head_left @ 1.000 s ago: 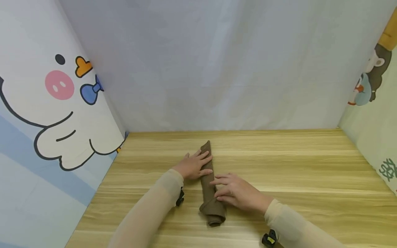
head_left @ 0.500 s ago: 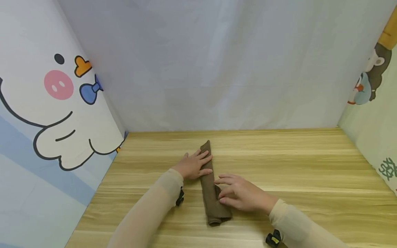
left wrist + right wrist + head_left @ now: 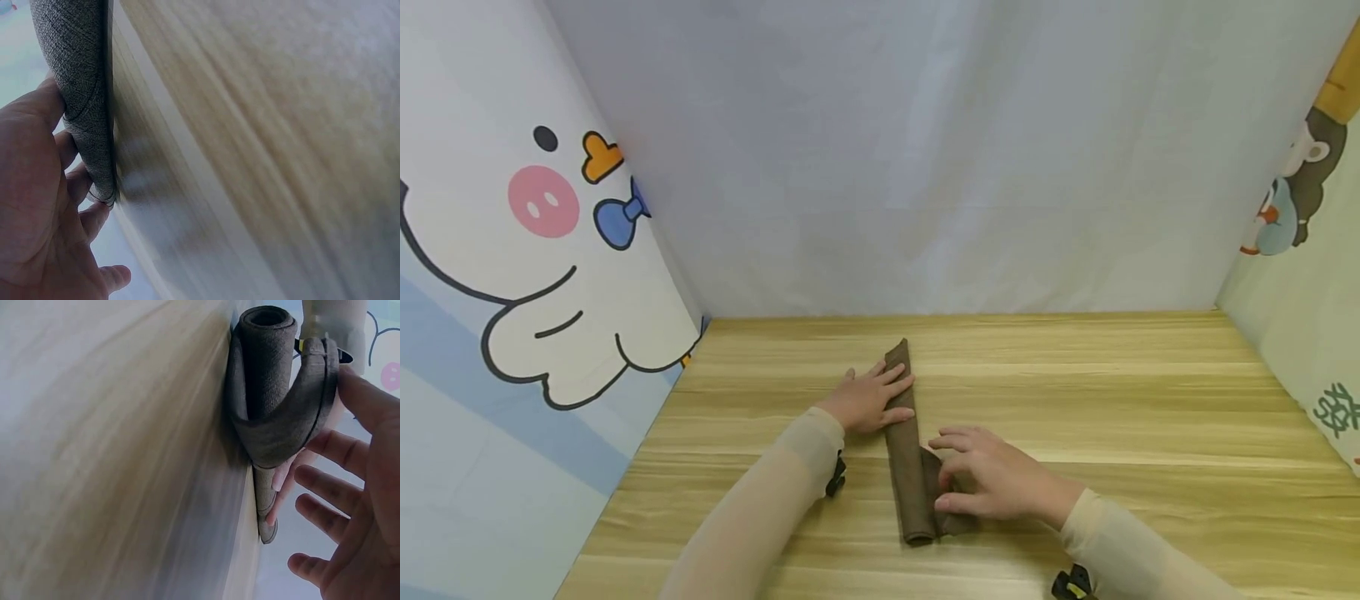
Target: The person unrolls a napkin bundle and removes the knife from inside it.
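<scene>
Half the brown cloth [image 3: 908, 450] lies rolled; left hand [image 3: 868, 398] presses flat on it, right hand [image 3: 981, 479] pinches the loose flap still unrolled.

Wood table [image 3: 1075, 400], white backdrop [image 3: 925, 167], cartoon side walls [image 3: 512, 250]

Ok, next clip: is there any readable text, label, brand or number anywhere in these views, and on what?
No readable word, brand or number in any view.
Green marks on the right wall panel: possibly characters, cut off and too small to read.
Left wall panel: cartoon drawing only, no text.
Brown cloth, under the left hand and right hand: no label visible.
</scene>
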`<state>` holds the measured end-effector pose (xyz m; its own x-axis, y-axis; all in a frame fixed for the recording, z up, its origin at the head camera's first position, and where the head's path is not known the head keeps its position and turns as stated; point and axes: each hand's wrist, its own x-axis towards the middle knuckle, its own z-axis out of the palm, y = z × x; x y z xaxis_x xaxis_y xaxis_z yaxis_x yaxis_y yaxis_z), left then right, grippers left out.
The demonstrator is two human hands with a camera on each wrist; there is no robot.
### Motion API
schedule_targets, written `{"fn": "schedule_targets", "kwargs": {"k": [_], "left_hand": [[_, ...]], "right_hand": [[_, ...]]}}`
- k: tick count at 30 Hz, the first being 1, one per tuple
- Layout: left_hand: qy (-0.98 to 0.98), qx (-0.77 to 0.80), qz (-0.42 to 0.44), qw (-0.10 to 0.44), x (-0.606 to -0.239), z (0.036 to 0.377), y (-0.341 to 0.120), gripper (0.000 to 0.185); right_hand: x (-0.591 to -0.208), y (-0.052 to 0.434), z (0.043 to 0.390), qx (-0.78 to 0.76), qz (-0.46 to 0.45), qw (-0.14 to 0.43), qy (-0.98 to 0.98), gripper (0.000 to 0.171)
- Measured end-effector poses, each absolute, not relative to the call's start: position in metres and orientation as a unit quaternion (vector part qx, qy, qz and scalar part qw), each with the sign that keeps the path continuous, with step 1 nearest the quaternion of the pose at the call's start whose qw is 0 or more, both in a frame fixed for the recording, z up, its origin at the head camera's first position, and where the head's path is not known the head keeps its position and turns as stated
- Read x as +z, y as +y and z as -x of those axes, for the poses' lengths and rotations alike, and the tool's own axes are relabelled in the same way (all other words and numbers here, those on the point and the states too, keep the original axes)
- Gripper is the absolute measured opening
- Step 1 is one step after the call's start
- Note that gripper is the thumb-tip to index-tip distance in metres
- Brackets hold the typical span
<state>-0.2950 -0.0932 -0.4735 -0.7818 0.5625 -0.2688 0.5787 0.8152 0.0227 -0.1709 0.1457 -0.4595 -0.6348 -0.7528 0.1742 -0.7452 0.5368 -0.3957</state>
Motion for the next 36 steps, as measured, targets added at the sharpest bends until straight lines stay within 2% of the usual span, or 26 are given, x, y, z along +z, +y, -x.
{"fn": "schedule_targets", "kwargs": {"k": [6, 11, 16, 21, 23, 29, 36], "left_hand": [[0.943, -0.043, -0.302, 0.132, -0.472, 0.294, -0.092, 0.072], [0.944, -0.056, -0.307, 0.107, -0.468, 0.287, -0.091, 0.069], [0.938, -0.058, -0.335, 0.067, -0.460, 0.270, -0.091, 0.068], [0.923, -0.059, -0.378, 0.036, -0.446, 0.234, -0.091, 0.071], [0.917, -0.064, -0.392, 0.037, -0.443, 0.217, -0.092, 0.075], [0.910, -0.067, -0.400, 0.091, -0.444, 0.177, -0.097, 0.084], [0.915, -0.042, -0.388, 0.102, -0.454, 0.169, -0.099, 0.083]], "right_hand": [[-0.456, 0.158, 0.167, -0.227, 0.411, 0.008, 0.883, 0.027], [-0.457, 0.168, 0.164, -0.233, 0.405, 0.015, 0.884, 0.024], [-0.457, 0.175, 0.162, -0.225, 0.407, 0.006, 0.885, 0.033], [-0.461, 0.178, 0.158, -0.195, 0.407, 0.002, 0.892, 0.046], [-0.463, 0.179, 0.157, -0.184, 0.406, 0.010, 0.895, 0.049], [-0.467, 0.178, 0.150, -0.142, 0.381, 0.065, 0.911, 0.054], [-0.472, 0.177, 0.150, -0.115, 0.367, 0.086, 0.919, 0.055]]}}
